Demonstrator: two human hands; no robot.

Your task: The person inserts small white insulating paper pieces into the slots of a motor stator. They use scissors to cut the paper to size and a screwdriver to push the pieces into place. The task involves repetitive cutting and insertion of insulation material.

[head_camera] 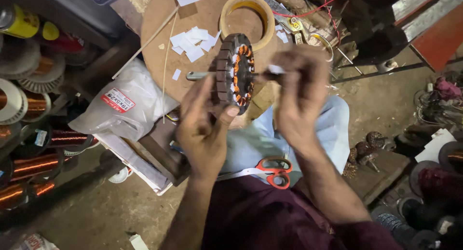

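Stator (235, 75) x1 w/ copper windings, held by 2 hands: left (205, 127), right (299, 93).

Head view, steeply down, close.

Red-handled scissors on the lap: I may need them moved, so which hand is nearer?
Right. The right hand is raised above the red-handled scissors; the left hand, gripping the round copper-wound motor stator, is farther left.

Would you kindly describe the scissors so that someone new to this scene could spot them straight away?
Start at the round brown board at top centre, then drop past the wound motor core held between the left hand and right hand to the lap. The scissors lie there on pale blue cloth, the only thing with bright red-orange handles.
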